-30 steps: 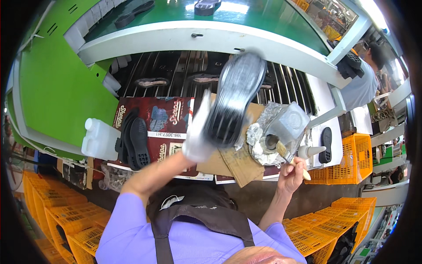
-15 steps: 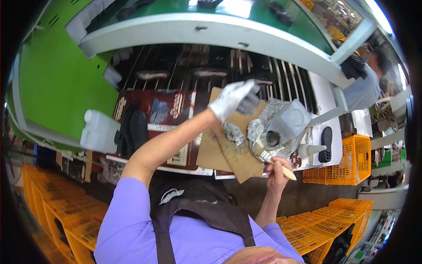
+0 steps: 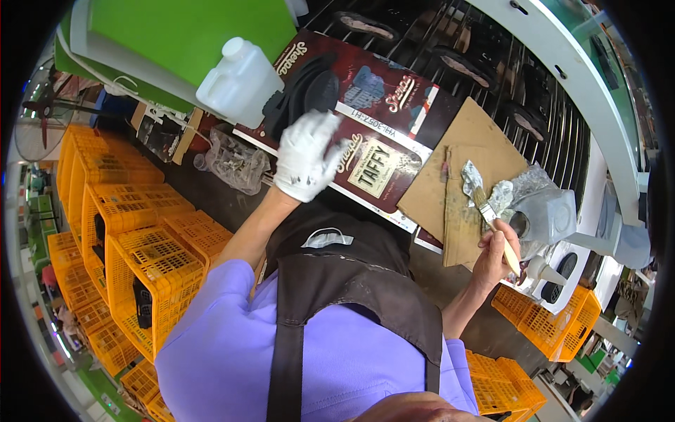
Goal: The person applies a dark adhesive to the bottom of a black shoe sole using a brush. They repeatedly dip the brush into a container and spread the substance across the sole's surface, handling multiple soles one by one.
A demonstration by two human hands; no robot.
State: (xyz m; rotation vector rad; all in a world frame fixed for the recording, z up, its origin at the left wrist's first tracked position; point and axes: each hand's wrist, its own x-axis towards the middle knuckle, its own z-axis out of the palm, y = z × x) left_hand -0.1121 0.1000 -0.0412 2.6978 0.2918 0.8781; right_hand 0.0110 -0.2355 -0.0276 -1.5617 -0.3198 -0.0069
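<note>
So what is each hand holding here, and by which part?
The right hand grips a brush by its pale handle, bristles up. The gloved left hand holds nothing; it reaches over black soles.

One white plastic jug point(image 3: 239, 81) sits at eleven o'clock and one paintbrush point(image 3: 492, 221) at three o'clock. Two cardboard pieces point(image 3: 457, 176) lie nearby, with one clear bag point(image 3: 235, 162). Many orange crates point(image 3: 140, 246) stack at eight o'clock.

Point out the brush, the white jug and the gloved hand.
brush point(image 3: 487, 208), head view, on the bristle end.
white jug point(image 3: 239, 83), head view, on its side wall.
left hand point(image 3: 304, 156), head view, on the glove's back.
</note>
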